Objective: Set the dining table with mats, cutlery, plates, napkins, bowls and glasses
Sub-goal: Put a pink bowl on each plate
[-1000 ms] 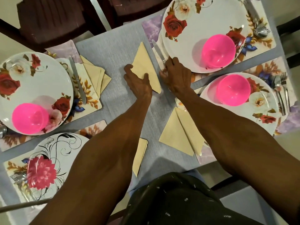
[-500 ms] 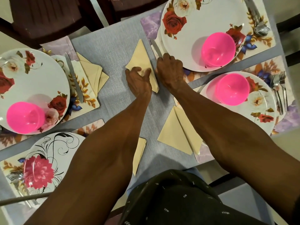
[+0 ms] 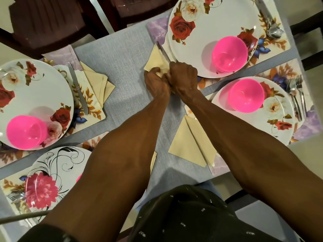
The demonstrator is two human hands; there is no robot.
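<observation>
Hands met at the far-right place setting: the left hand (image 3: 156,82) had its fingers curled over the near corner of a folded beige napkin (image 3: 156,61), pinching it against the grey tablecloth (image 3: 120,55), and the right hand (image 3: 183,77) was pressed knuckle to knuckle against it, fingers curled down toward the same napkin. Whether the right hand gripped the napkin, or the handle of the knife (image 3: 163,52) whose blade lay across the napkin's right edge, could not be told, since its fingertips were hidden under the hand. The napkin lay directly beyond both hands, touching them at its near corner, its tip pointing away, just beside the rim of the rose plate (image 3: 216,23) that carried a pink bowl (image 3: 229,55). By the look of it the task was well along (mats, plates, bowls, cutlery and napkins showed at each visible setting): a second napkin (image 3: 190,142) lay beside the near-right plate (image 3: 277,119) with its own pink bowl (image 3: 245,96) and forks (image 3: 296,95), a third napkin (image 3: 97,82) sat by the far-left plate (image 3: 35,89) next to a table knife (image 3: 77,88), and a sliver of a fourth napkin (image 3: 153,161) peeped from behind the left forearm near the plate with the pink flower (image 3: 50,175). No glasses were in view, so those likely remained, along with settling this last napkin and knife.
</observation>
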